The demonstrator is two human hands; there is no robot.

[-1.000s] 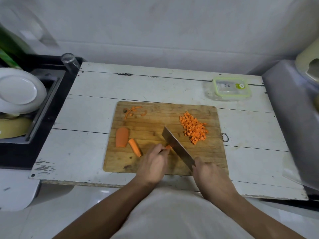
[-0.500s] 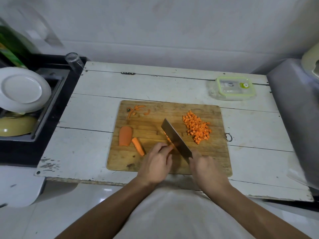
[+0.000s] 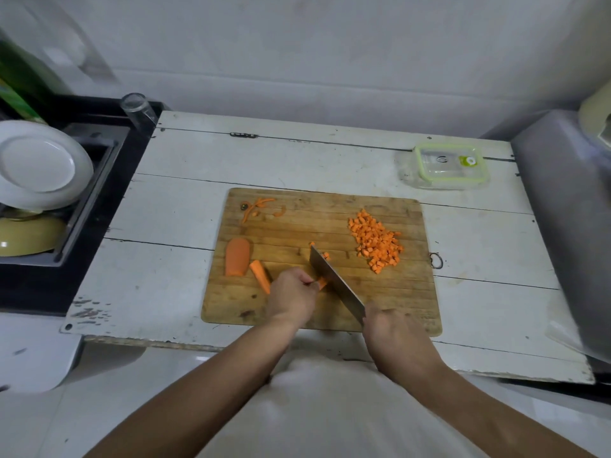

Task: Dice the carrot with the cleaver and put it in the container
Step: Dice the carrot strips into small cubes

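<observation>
— What's in front of them?

— A white wooden table (image 3: 185, 206), paint worn at the near-left corner. In the middle lies a wooden cutting board (image 3: 297, 223). Off to the left there's a sink (image 3: 89, 180) with a white plate (image 3: 39, 165) leaning in it.

— And the hands?

— The right hand (image 3: 393, 338) is wrapped around the handle of the cleaver (image 3: 337, 284), whose blade runs diagonally away from it, edge down on the board. The left hand (image 3: 292, 297) sits just left of the blade, fingers curled in and pinching a short carrot strip (image 3: 321, 283) right against the steel. Whether the blade is into that piece I can't quite make out from here.

— The rest of the carrot?

— A heap of dice (image 3: 375, 241) on the right side of the board, a few loose cubes (image 3: 325, 255) by the blade's tip. On the left, a rounded carrot chunk (image 3: 237, 257) and a narrower stick (image 3: 260, 276) beside it. Peel scraps (image 3: 256, 208) lie at the far-left corner.

— The container?

— The container (image 3: 446, 165), green-rimmed lid on top, sits at the table's far-right, well apart from the board.
</observation>
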